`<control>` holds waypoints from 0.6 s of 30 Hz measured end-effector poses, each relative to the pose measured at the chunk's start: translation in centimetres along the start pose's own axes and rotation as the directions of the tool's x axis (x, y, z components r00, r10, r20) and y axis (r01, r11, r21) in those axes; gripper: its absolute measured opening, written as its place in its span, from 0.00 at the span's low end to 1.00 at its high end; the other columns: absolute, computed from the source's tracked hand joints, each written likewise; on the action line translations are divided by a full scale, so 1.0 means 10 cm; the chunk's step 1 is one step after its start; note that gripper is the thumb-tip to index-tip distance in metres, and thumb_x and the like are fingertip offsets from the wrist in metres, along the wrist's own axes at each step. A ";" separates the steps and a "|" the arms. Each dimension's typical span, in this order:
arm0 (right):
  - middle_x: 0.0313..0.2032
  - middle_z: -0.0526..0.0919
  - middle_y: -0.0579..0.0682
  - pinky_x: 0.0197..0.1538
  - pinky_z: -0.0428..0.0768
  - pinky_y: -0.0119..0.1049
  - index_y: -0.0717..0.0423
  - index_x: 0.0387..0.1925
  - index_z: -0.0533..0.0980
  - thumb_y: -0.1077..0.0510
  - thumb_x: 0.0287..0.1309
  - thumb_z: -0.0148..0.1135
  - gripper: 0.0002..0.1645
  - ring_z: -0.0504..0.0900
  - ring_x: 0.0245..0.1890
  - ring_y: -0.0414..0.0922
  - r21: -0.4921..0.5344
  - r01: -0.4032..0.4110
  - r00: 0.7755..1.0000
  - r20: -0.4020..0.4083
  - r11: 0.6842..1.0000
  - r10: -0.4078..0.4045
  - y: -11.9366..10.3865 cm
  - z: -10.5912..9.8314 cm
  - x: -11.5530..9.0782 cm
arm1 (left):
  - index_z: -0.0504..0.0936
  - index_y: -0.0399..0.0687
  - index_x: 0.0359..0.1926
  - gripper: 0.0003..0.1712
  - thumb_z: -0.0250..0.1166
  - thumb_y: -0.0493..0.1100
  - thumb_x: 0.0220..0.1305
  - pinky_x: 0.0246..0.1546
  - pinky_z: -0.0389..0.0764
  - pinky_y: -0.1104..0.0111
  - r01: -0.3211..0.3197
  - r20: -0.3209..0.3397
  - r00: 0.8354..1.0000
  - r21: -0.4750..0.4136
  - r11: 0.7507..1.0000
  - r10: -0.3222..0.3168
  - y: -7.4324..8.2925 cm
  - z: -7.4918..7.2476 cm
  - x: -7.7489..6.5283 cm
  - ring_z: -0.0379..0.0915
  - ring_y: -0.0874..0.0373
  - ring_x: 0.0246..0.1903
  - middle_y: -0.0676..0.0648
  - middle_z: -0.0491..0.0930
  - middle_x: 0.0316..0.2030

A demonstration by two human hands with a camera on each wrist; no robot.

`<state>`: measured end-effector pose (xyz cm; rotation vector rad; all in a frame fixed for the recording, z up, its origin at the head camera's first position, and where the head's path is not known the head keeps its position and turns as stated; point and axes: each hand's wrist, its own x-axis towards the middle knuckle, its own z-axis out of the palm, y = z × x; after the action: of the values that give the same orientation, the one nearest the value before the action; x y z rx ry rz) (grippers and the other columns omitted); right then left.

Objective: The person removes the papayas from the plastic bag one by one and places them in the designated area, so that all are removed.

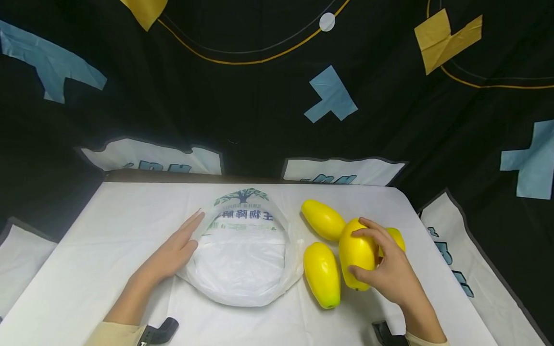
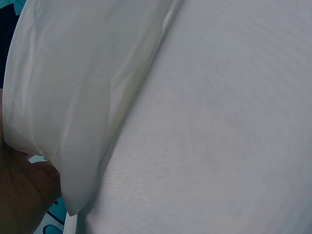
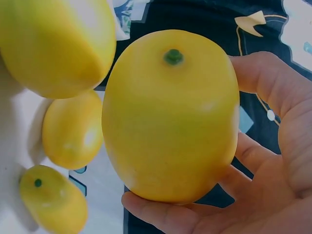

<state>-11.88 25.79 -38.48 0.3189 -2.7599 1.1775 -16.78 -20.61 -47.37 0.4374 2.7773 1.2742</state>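
A white plastic bag (image 1: pixel 242 269) with a printed green tree lies with its mouth spread wide on the table. My left hand (image 1: pixel 175 250) rests along the bag's left edge, fingers straight and thumb apart. In the left wrist view, the bag's side (image 2: pixel 78 83) hides most of those fingers. My right hand (image 1: pixel 391 266) grips a yellow mango-like fruit (image 1: pixel 356 257), fingers over the top and thumb below. In the right wrist view, this fruit (image 3: pixel 170 122) shows a green stem spot and appears raised from the tabletop.
Three similar yellow fruits lie about the held one: one behind it (image 1: pixel 322 220), one to its left (image 1: pixel 322 278), and one partly hidden beyond the right hand (image 1: pixel 396 238). A white cloth covers the table (image 1: pixel 134 211). Dark patterned fabric (image 1: pixel 242 110) hangs behind its back edge.
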 end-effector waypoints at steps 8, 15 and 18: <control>0.69 0.62 0.42 0.55 0.75 0.62 0.42 0.52 0.74 0.64 0.35 0.81 0.39 0.62 0.66 0.57 0.017 -0.031 0.999 0.028 0.999 0.030 0.12 0.04 -0.04 | 0.48 0.43 0.77 0.36 0.44 0.31 0.69 0.70 0.44 0.43 -0.007 -0.002 1.000 -0.008 1.000 0.007 -0.01 0.00 -0.01 0.37 0.38 0.73 0.39 0.42 0.76; 0.69 0.62 0.42 0.58 0.73 0.61 0.43 0.51 0.75 0.65 0.34 0.80 0.38 0.59 0.68 0.57 0.030 -0.106 0.992 0.065 0.994 0.104 0.21 0.13 -0.10 | 0.48 0.44 0.77 0.36 0.44 0.32 0.70 0.70 0.45 0.44 -0.005 0.000 1.000 0.017 1.000 0.005 -0.01 0.00 -0.01 0.37 0.39 0.73 0.40 0.42 0.76; 0.68 0.63 0.43 0.60 0.69 0.63 0.43 0.50 0.75 0.65 0.33 0.80 0.38 0.58 0.69 0.57 0.023 -0.119 0.990 0.072 0.993 0.118 0.24 0.16 -0.11 | 0.47 0.43 0.77 0.36 0.44 0.33 0.70 0.71 0.44 0.44 -0.005 0.000 1.000 0.017 1.000 0.005 0.00 0.00 -0.01 0.37 0.39 0.73 0.40 0.42 0.76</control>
<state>-11.44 26.42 -41.52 0.2054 -2.8612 1.2555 -16.72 -20.64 -47.41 0.4459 2.7914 1.2527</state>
